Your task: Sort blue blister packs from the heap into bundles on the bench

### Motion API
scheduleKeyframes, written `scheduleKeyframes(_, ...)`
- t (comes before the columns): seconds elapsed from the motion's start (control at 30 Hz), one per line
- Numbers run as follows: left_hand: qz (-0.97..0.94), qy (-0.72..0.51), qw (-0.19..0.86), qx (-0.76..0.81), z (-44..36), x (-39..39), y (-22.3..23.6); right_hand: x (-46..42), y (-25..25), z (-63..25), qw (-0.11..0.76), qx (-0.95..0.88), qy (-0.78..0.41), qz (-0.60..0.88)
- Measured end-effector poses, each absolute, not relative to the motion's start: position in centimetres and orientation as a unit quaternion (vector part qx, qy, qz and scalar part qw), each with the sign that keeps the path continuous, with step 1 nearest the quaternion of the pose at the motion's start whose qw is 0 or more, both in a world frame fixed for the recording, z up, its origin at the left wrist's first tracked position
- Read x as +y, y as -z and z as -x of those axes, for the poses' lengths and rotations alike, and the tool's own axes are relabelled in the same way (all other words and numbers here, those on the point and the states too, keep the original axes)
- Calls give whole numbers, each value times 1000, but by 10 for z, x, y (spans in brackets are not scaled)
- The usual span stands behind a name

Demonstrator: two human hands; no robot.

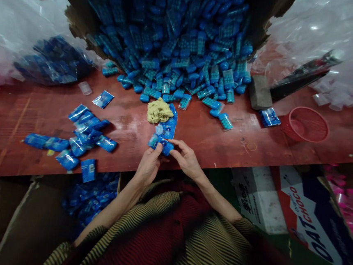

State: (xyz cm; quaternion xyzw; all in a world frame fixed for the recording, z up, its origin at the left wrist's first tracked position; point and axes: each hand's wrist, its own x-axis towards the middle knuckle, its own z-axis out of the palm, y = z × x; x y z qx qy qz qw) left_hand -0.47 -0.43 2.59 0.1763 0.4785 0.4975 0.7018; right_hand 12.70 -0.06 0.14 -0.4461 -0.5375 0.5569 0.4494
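Observation:
My left hand (149, 163) and my right hand (186, 157) meet at the near edge of the red-brown table (213, 140). Both pinch a small blue item in a clear plastic packet (163, 145). The left fingers grip its left end, the right fingers curl on its right end. Behind it lies a short row of blue packets (168, 125) and a crumpled yellow cloth (159, 110). A big heap of loose blue pieces (184, 46) spills from a cardboard box at the back centre.
Filled blue packets (80, 134) lie scattered at the left, more in a box (92, 199) below the edge. A red mesh basket (306, 124) and a grey block (260, 92) sit right. Clear plastic bags fill both back corners. Printed cartons (299, 213) stand lower right.

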Motion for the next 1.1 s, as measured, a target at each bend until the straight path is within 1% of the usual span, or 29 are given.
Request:
scheduleKeyframes(0.1, -194, -488, 669, 527, 6, -4, -24, -1, 0, -123, 466, -491, -589, 441)
scheduleKeyframes(0.23, -191, -478, 697, 499, 11, 0, -24, 1, -1, -124, 465, -451, -605, 462)
scheduleKeyframes(0.33, -185, -489, 692, 498, 15, 3, -25, 2, -3, -126, 458, -456, -610, 458)
scheduleKeyframes(0.53, -167, -462, 707, 509, 18, 5, -25, -1, -7, -125, 460, -445, -604, 475)
scheduleKeyframes(0.7, -190, -484, 661, 540, 14, 4, -20, -2, -7, -122, 461, -460, -579, 491)
scheduleKeyframes(0.8, -195, -507, 630, 555, 12, 5, -18, -1, -6, -120, 465, -437, -595, 489)
scheduleKeyframes(0.87, -201, -492, 650, 543, 15, 6, -17, 0, -5, -119, 461, -417, -616, 484)
scheduleKeyframes(1.0, -178, -429, 730, 501, 23, 10, -17, 0, -6, -121, 457, -410, -625, 481)
scheduleKeyframes(1.1, -145, -414, 749, 497, 25, 10, -18, 2, -5, -123, 456, -418, -618, 484)
